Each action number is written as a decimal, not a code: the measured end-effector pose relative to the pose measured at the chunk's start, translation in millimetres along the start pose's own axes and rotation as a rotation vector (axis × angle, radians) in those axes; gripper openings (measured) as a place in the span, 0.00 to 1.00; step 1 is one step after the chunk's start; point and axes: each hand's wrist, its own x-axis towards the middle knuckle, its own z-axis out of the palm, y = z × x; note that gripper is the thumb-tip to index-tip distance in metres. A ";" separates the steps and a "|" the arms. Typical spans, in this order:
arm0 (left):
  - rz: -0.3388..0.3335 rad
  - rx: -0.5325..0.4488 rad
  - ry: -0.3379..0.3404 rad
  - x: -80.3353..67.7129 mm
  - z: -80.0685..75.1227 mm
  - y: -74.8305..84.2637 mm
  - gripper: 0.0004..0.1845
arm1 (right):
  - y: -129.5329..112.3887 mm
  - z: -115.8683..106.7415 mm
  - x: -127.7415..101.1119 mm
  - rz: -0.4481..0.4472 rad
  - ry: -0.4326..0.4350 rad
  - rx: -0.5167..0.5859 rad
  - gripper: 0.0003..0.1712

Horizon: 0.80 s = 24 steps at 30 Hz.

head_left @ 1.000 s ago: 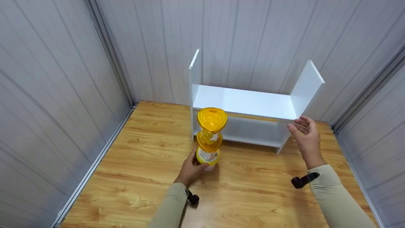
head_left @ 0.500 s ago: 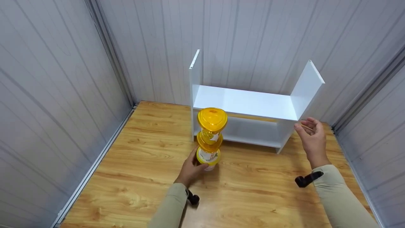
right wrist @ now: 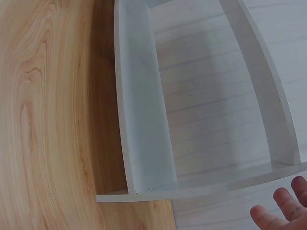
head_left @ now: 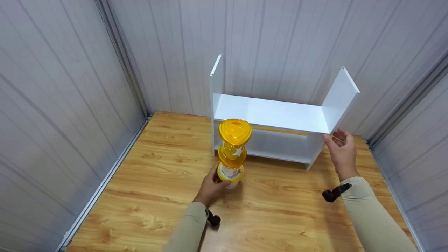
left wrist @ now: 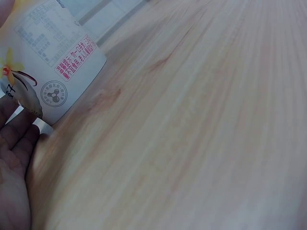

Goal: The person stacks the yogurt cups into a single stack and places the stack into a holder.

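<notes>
Within the left hand (head_left: 211,188), the tub (head_left: 230,172) is being clasped, apparently to steady the amber jar (head_left: 235,132) being borne above. Beyond, the right hand (head_left: 342,155) is being held fingers apart beside the white shelf (head_left: 273,112); contact cannot be told.

The white shelf (head_left: 269,112) has smooth panels with a soft sheen. In front of it, the upper yellow container (head_left: 235,132) looks like glossy, see-through plastic; the lower tub (left wrist: 72,62) is smooth and printed. Under the shelf, the desk (head_left: 168,189) shows lightly shiny wood grain. Behind it, the wall panels (head_left: 175,45) look matt; before it, the sleeves (head_left: 371,210) are matt, creased cloth.
</notes>
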 end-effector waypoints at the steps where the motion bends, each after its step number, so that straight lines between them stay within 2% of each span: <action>1: 0.000 0.001 0.000 0.0 -0.1 0.1 0.53 | 0.0 0.7 1.3 0.010 0.001 0.000 0.47; 18: 0.031 -0.035 -0.017 0.0 0.0 -1.6 0.51 | 1.5 9.9 12.9 0.018 -0.027 0.000 0.52; 24: 0.060 -0.044 -0.023 0.2 -0.5 -2.8 0.52 | 6.7 14.6 17.7 -0.005 -0.016 0.037 0.47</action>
